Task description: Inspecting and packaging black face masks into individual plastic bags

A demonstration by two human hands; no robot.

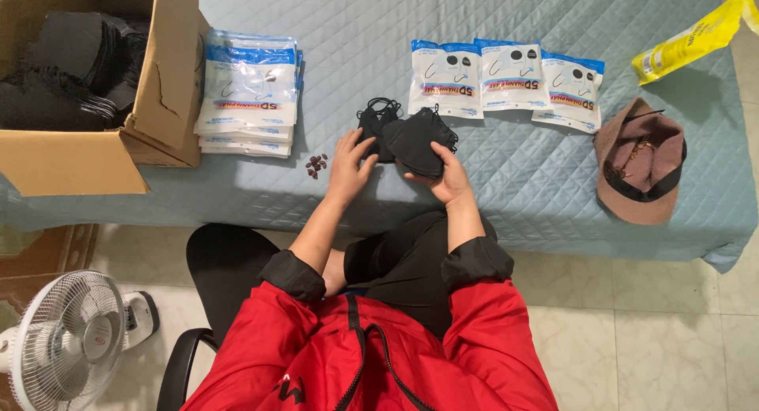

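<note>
Red jacket sleeves and dark trousers nearest the camera, a fan [67, 344] down by the floor. Both hands are on a small stack of black masks [415, 142] at the bed's [506, 181] near edge: left hand [348, 170] steadies one side, fingers loosely curled on it, right hand [451, 178] grips the stack from below. Looks like the gathering and squaring-up stage; slipping them into a pouch would need the edges lined up first. Beyond lie three sealed mask packs [510, 79], a pile of flat pouches [249, 94], a brown cap [640, 162], and a box [87, 79] of more masks.
</note>
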